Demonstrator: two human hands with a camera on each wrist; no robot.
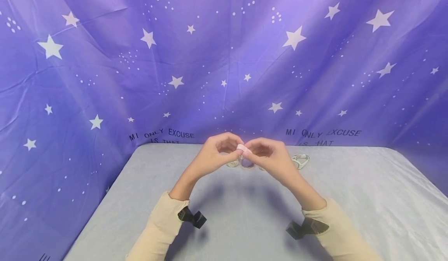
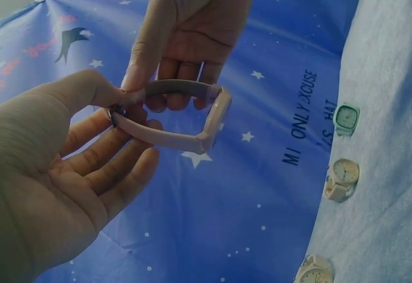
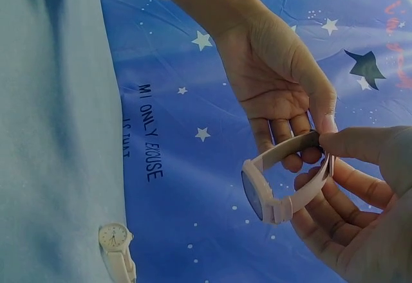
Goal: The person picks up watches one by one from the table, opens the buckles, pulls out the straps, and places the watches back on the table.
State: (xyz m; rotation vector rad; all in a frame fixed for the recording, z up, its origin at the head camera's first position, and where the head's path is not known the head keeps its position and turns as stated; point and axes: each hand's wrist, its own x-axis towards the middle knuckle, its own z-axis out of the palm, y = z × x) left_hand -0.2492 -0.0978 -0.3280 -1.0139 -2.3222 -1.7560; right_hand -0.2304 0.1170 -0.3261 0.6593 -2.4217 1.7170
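Both hands hold a pale pink wristwatch (image 2: pixel 168 139) raised above the far part of the table, its strap bent into a loop. The strap's ends meet at the fingertips, where a dark buckle (image 2: pixel 116 114) shows beside the left thumb. My left hand (image 1: pixel 214 156) pinches one end between thumb and fingers. From the other side my right hand (image 1: pixel 271 158) pinches the strap close to that spot. The square watch case hangs opposite the fingers, its dark face (image 3: pixel 252 196) turned outward in the right wrist view. Fingers partly cover the join.
Behind the hands, a green square watch (image 2: pixel 347 116), a round cream watch (image 2: pixel 343 172) and another pale watch (image 2: pixel 315 273) lie along the table's far edge. The grey cloth-covered table (image 1: pixel 241 230) meets a purple star-patterned curtain (image 1: pixel 224 58).
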